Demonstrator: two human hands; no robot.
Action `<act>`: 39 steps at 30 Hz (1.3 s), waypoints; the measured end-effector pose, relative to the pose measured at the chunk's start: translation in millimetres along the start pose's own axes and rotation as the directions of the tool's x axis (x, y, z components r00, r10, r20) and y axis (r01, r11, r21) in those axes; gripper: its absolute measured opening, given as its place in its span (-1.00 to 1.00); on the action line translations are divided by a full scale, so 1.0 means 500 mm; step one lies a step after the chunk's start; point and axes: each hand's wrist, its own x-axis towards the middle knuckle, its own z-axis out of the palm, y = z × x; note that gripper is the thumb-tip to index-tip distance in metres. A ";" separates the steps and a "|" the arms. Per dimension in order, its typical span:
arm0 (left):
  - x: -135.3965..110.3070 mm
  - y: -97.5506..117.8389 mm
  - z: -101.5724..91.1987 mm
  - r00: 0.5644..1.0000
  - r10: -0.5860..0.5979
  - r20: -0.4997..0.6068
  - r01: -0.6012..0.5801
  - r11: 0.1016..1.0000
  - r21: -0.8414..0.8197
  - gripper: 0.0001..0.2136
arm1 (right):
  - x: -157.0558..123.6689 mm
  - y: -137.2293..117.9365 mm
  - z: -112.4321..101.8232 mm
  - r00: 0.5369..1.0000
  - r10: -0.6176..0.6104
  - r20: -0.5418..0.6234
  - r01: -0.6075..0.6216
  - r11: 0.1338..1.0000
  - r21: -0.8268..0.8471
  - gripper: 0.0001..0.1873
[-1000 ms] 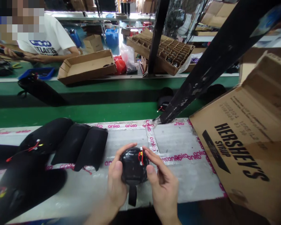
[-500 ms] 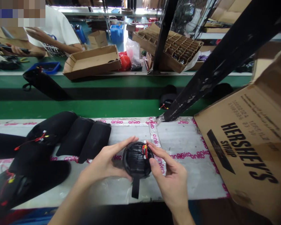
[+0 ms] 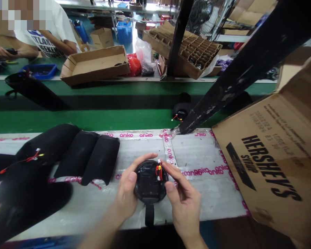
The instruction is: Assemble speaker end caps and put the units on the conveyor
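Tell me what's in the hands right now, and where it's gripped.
A round black part: the left hand and right hand hold it by opposite sides of its rim. Neither grips its strap.

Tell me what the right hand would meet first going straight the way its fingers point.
The right hand would first meet the round black case, which its fingertips seem to touch; beyond, perhaps the left hand, though depth is unclear.

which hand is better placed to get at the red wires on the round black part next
Probably the right hand: its fingers are at the rim right beside the red wires, while the left hand holds the opposite side of the round black part, farther from them.
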 end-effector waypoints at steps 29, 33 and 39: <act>0.034 0.053 -0.101 0.866 -0.057 0.497 -0.010 0.991 0.131 -0.09 | -0.037 0.011 0.001 0.987 0.157 0.038 -0.160 0.984 0.082 -0.50; 0.071 0.049 -0.121 0.854 -0.076 0.515 -0.065 0.966 0.250 0.01 | -0.037 0.012 -0.001 0.975 0.210 0.071 -0.218 0.968 0.122 -0.48; 0.058 0.063 -0.094 0.865 -0.022 0.502 -0.032 0.995 0.098 -0.11 | -0.040 0.006 0.012 0.955 0.292 0.052 -0.296 0.933 0.205 -0.37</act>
